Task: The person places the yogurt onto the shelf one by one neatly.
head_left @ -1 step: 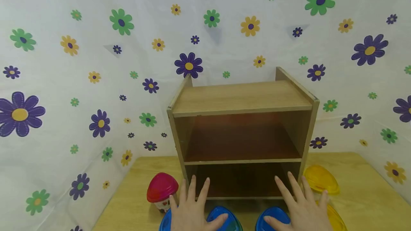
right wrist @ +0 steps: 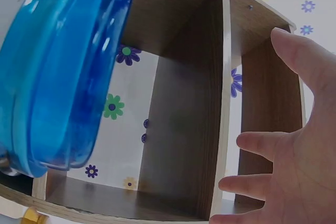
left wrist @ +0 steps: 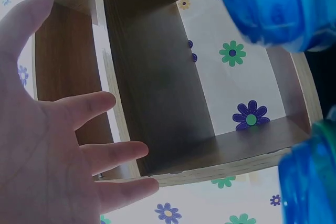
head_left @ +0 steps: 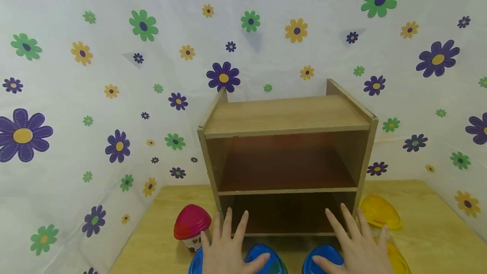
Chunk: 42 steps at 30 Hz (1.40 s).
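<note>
Both hands are spread palm down, low in the head view, with nothing in them. My left hand (head_left: pixel 226 250) hovers over two blue-lidded containers, one blue lid (head_left: pixel 271 263) by its thumb and another blue lid (head_left: pixel 195 263) partly behind it. The right hand (head_left: pixel 359 250) has its thumb over a third blue lid (head_left: pixel 323 257), and its little finger overlaps a yellow lid (head_left: pixel 398 261). In the wrist views, the left palm (left wrist: pixel 47 150) and right palm (right wrist: pixel 304 166) show straight, parted fingers, with the blue-lidded jar (right wrist: pixel 68 82) large beside the right one.
Beyond the hands stands a two-level wooden shelf (head_left: pixel 287 117) on a light wooden table (head_left: pixel 152 231). A red-lidded container (head_left: pixel 192 223) stands at its left, a second yellow lid (head_left: pixel 380 212) at its right. A flower-print white sheet (head_left: pixel 95 105) hangs behind and at the sides.
</note>
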Tool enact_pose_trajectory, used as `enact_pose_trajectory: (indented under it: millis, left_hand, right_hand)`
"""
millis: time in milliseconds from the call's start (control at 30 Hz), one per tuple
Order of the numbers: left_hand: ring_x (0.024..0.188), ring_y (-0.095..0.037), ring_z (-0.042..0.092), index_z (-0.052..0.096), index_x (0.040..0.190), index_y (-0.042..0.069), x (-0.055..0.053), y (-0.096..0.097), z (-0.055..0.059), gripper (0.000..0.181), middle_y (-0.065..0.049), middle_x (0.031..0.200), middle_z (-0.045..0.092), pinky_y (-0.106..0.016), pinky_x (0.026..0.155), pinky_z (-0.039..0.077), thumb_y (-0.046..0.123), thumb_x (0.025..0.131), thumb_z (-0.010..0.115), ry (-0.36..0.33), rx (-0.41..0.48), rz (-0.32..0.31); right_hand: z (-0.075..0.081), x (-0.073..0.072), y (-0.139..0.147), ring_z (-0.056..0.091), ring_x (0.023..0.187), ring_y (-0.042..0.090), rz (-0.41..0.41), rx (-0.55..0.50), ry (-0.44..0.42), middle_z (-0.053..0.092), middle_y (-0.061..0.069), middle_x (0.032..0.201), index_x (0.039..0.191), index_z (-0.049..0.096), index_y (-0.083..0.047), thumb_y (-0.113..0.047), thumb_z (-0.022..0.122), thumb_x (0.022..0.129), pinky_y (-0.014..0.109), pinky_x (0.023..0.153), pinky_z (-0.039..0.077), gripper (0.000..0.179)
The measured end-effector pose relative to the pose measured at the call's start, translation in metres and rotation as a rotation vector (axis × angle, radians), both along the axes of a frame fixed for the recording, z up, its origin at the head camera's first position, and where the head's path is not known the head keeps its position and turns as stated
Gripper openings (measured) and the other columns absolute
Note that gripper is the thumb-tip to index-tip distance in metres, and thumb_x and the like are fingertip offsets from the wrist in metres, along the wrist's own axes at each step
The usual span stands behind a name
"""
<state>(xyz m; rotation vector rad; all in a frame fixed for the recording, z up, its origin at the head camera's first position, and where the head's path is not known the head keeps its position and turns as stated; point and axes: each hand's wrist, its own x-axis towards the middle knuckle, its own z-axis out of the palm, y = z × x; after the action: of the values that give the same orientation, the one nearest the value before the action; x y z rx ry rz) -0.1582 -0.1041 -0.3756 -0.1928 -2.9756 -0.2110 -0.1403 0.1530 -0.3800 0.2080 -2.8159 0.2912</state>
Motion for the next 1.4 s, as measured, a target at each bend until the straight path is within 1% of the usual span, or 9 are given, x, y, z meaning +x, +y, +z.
enact_pose_trajectory:
  millis: [133, 300, 533, 667, 800, 967, 1133, 1300, 1400]
  left_hand:
    - [0.123, -0.043, 0.025, 0.037, 0.135, 0.024, 0.000, -0.002, -0.002, 0.090, -0.016, 0.135, 0.036, -0.071, 0.088, 0.017, 0.080, 0.064, 0.039, 0.014, 0.010, -0.011]
    - [0.124, -0.043, 0.023, 0.035, 0.136, 0.025, 0.001, -0.003, -0.003, 0.089, -0.014, 0.137, 0.034, -0.070, 0.089, 0.017, 0.080, 0.065, 0.037, 0.005, 0.021, -0.021]
    - [0.124, -0.042, 0.023, 0.035, 0.136, 0.025, 0.003, -0.004, -0.002, 0.088, -0.014, 0.137, 0.033, -0.068, 0.090, 0.019, 0.078, 0.066, 0.040, 0.047, 0.037, -0.020]
    - [0.125, -0.041, 0.023, 0.034, 0.136, 0.025, 0.005, -0.003, -0.002, 0.087, -0.013, 0.138, 0.033, -0.066, 0.092, 0.020, 0.077, 0.067, 0.040, 0.052, 0.043, -0.012]
    - [0.124, -0.037, 0.027, 0.038, 0.134, 0.022, 0.006, -0.001, -0.003, 0.084, -0.012, 0.136, 0.036, -0.063, 0.092, 0.024, 0.074, 0.069, 0.044, 0.100, 0.055, -0.007]
    - [0.119, -0.033, 0.036, 0.045, 0.129, 0.016, 0.008, 0.000, -0.006, 0.076, -0.012, 0.129, 0.044, -0.058, 0.090, 0.032, 0.067, 0.073, 0.050, 0.237, 0.089, -0.018]
    - [0.109, -0.030, 0.048, 0.053, 0.121, 0.008, 0.008, 0.000, -0.010, 0.064, -0.013, 0.120, 0.053, -0.052, 0.084, 0.042, 0.054, 0.076, 0.057, 0.423, 0.167, -0.035]
    - [0.097, -0.030, 0.057, 0.058, 0.111, 0.001, 0.005, 0.000, -0.010, 0.054, -0.015, 0.110, 0.059, -0.046, 0.076, 0.049, 0.039, 0.074, 0.067, 0.586, 0.311, 0.015]
    - [0.093, -0.030, 0.058, 0.057, 0.109, -0.001, 0.002, 0.001, -0.008, 0.051, -0.016, 0.107, 0.060, -0.044, 0.071, 0.051, 0.032, 0.073, 0.071, 0.626, 0.403, 0.065]
  right_hand:
    - [-0.003, 0.000, 0.000, 0.026, 0.117, 0.051, 0.010, 0.003, 0.012, 0.033, 0.021, 0.135, 0.133, 0.037, -0.019, -0.076, 0.047, 0.065, 0.077, 0.082, 0.005, 0.090]
    - [-0.005, 0.000, 0.001, 0.029, 0.116, 0.050, 0.019, 0.017, 0.030, 0.033, 0.022, 0.134, 0.134, 0.033, -0.019, -0.075, 0.048, 0.066, 0.078, 0.080, 0.005, 0.090]
    - [-0.003, 0.000, 0.002, 0.028, 0.116, 0.050, 0.027, -0.002, 0.043, 0.032, 0.023, 0.134, 0.134, 0.034, -0.015, -0.071, 0.051, 0.067, 0.077, 0.081, 0.008, 0.089]
    - [0.000, 0.002, 0.002, 0.030, 0.117, 0.046, 0.025, -0.031, 0.075, 0.034, 0.022, 0.132, 0.131, 0.040, -0.012, -0.068, 0.055, 0.067, 0.075, 0.083, 0.014, 0.086]
    - [0.000, 0.004, 0.002, 0.034, 0.114, 0.041, 0.029, -0.062, 0.144, 0.040, 0.021, 0.127, 0.125, 0.046, -0.009, -0.061, 0.062, 0.067, 0.068, 0.083, 0.024, 0.080]
    - [0.001, 0.005, 0.000, 0.039, 0.109, 0.039, 0.030, -0.095, 0.206, 0.045, 0.021, 0.123, 0.121, 0.049, -0.006, -0.053, 0.068, 0.065, 0.065, 0.085, 0.027, 0.075]
    - [0.000, 0.006, -0.002, 0.041, 0.107, 0.038, 0.029, -0.116, 0.248, 0.047, 0.020, 0.120, 0.118, 0.052, -0.004, -0.048, 0.071, 0.063, 0.065, 0.086, 0.028, 0.073]
    - [-0.005, 0.008, -0.002, 0.044, 0.102, 0.038, 0.036, -0.121, 0.293, 0.050, 0.021, 0.115, 0.112, 0.055, -0.003, -0.045, 0.074, 0.060, 0.059, 0.084, 0.034, 0.070]
    - [-0.010, 0.009, -0.003, 0.046, 0.099, 0.038, 0.037, -0.126, 0.298, 0.052, 0.021, 0.112, 0.110, 0.056, -0.003, -0.045, 0.074, 0.059, 0.057, 0.081, 0.037, 0.069]
